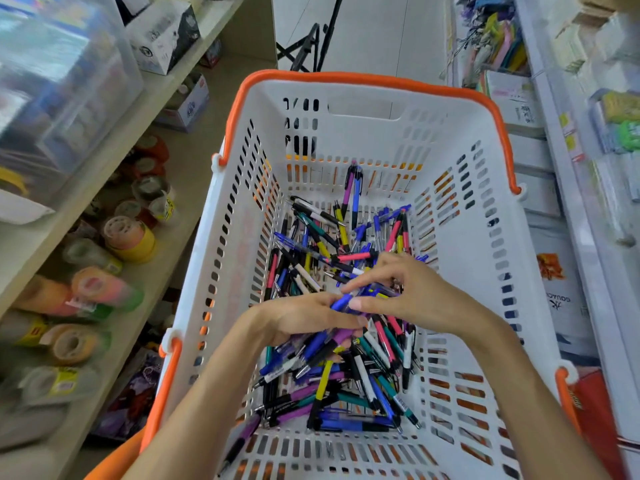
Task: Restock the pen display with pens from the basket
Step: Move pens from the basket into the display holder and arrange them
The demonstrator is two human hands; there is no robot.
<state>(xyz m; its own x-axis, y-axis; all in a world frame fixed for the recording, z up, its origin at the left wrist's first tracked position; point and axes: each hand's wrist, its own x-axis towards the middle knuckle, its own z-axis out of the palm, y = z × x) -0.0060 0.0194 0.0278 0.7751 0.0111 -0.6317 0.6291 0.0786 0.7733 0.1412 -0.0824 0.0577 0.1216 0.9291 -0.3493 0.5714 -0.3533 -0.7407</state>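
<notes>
A white slotted basket (485,258) with orange handles fills the middle of the head view. A loose heap of pens (346,368) in blue, purple, teal, pink, yellow and black covers its floor. Both my hands are down inside the basket, above the heap. My left hand (304,317) grips a bundle of blue pens (343,301) from the left. My right hand (408,289) pinches the same bundle from the right, fingertips meeting the left hand's. The pen display is not in view.
On the left, wooden shelves (114,140) carry rolls of tape (128,237), clear plastic bins and small boxes. A white rack with stationery packs (609,133) stands on the right. A black stand's legs (311,43) rest on the pale floor beyond the basket.
</notes>
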